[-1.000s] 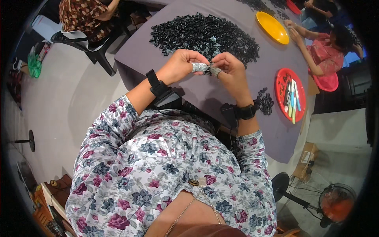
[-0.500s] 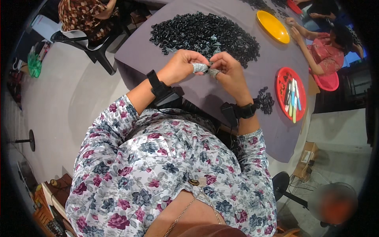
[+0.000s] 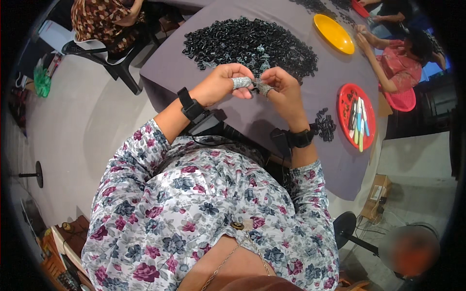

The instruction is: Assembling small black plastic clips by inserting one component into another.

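My left hand and my right hand meet over the near side of a pile of small black pieces. The fingers of both are pinched around a small black piece, mostly hidden by the fingertips. Speckled grey-white wrapping covers a digit on each hand. Pale greenish scraps lie among the pieces just beyond my fingers. A smaller heap of black pieces sits to the right of my right wrist.
On the grey tablecloth, a red plate at right holds several knives and a few black pieces. Farther back lies a yellow plate. A person in pink works at the right edge; another sits on a black chair at far left.
My hands have shifted slightly, with the fingertips a little farther apart around the small piece. The person at right has moved their hands slightly.
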The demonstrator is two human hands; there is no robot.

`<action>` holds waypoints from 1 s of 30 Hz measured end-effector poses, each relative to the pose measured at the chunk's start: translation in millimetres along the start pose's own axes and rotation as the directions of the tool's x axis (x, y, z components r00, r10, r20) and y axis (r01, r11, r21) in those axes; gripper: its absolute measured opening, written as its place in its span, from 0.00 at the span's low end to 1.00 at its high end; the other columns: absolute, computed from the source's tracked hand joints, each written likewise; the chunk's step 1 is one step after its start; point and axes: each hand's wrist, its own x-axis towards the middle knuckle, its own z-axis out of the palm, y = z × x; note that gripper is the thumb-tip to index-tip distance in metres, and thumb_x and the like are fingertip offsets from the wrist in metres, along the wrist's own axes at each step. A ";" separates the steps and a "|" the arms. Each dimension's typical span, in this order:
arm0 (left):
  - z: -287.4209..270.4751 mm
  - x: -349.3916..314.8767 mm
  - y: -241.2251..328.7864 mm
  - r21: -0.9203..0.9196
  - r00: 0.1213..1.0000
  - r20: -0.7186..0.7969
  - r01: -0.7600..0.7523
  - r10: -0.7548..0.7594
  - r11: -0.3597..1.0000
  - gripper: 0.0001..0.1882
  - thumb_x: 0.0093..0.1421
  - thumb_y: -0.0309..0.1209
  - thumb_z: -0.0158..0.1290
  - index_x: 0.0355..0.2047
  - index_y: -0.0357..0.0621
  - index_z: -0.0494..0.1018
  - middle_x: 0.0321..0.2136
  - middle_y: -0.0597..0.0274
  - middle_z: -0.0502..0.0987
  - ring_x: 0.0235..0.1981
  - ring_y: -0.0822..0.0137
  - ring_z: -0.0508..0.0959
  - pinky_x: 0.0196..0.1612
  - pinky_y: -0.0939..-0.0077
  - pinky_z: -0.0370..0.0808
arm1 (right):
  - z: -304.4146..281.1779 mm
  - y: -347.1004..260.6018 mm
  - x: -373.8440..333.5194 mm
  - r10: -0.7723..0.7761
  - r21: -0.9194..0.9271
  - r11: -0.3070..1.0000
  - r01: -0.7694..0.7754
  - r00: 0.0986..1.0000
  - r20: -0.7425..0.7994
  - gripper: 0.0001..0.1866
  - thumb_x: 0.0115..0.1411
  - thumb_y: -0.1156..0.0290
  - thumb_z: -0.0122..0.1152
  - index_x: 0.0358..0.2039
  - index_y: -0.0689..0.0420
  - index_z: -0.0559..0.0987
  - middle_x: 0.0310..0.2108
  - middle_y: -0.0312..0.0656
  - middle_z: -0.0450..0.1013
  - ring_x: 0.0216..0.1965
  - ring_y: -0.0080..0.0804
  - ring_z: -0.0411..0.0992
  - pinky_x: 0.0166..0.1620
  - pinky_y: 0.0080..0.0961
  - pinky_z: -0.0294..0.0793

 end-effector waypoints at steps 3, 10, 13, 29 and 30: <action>-0.8 1.0 1.5 -0.055 0.999 0.018 0.048 -0.047 0.997 0.09 0.68 0.26 0.49 0.47 0.39 0.72 0.37 0.57 0.81 0.34 0.70 0.84 0.37 0.82 0.81 | 1.0 2.0 -0.7 -0.006 -0.016 1.000 0.006 1.000 -0.019 0.08 0.56 0.84 0.60 0.35 0.60 0.76 0.28 0.32 0.75 0.31 0.16 0.73 0.34 0.15 0.72; 5.2 -0.3 2.6 -0.028 0.995 -0.006 0.097 -0.098 0.995 0.06 0.69 0.28 0.48 0.43 0.42 0.71 0.36 0.59 0.81 0.34 0.72 0.83 0.35 0.84 0.80 | 0.7 0.3 -1.6 -0.010 -0.043 0.999 0.009 1.000 -0.026 0.07 0.56 0.84 0.60 0.36 0.60 0.77 0.29 0.32 0.75 0.31 0.16 0.73 0.34 0.15 0.72; 2.6 0.2 -2.8 -0.015 0.998 -0.007 0.066 -0.066 0.998 0.06 0.70 0.28 0.46 0.43 0.41 0.71 0.34 0.59 0.81 0.32 0.73 0.83 0.31 0.87 0.77 | 0.0 1.6 -3.0 -0.014 -0.043 0.999 0.013 1.000 -0.021 0.09 0.56 0.84 0.60 0.37 0.60 0.77 0.29 0.32 0.75 0.32 0.16 0.73 0.34 0.16 0.72; 13.7 1.7 -6.8 0.087 1.000 -0.020 0.004 -0.002 0.996 0.05 0.68 0.30 0.49 0.40 0.42 0.69 0.29 0.63 0.81 0.22 0.79 0.77 0.21 0.89 0.64 | 4.2 -5.5 3.2 -0.003 -0.084 0.996 0.005 1.000 0.023 0.10 0.55 0.85 0.58 0.38 0.62 0.77 0.27 0.34 0.76 0.27 0.16 0.73 0.29 0.16 0.72; 14.1 2.0 -6.8 0.093 1.000 -0.026 0.005 -0.002 0.996 0.05 0.68 0.29 0.49 0.40 0.42 0.70 0.28 0.63 0.81 0.22 0.79 0.77 0.21 0.89 0.64 | 4.0 -6.6 3.4 0.002 -0.089 0.996 0.001 1.000 0.030 0.11 0.54 0.86 0.58 0.38 0.62 0.77 0.27 0.35 0.76 0.27 0.17 0.73 0.30 0.16 0.72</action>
